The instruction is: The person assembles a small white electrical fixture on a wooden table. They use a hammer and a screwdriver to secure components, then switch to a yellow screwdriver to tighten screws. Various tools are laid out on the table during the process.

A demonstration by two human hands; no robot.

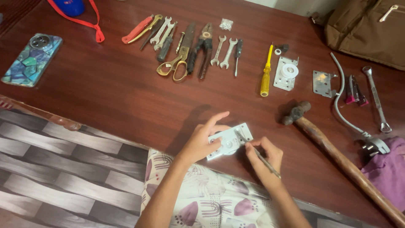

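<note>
My left hand [201,141] holds a white rectangular metal bracket with a round roller [230,139] against the dark wooden table [118,93], near its front edge. My right hand [263,158] grips a thin metal tool [257,153] like a pen, its tip resting on the bracket's right part. A second white bracket with a roller [287,73] lies further back, beside a yellow-handled screwdriver [265,71].
A hammer with a long wooden handle [333,150] lies right of my hands. Several spanners, pliers and scissors [181,44] line the back. A phone [32,60] sits far left, a brown bag [367,29] back right, a purple cloth [388,169] at the right edge.
</note>
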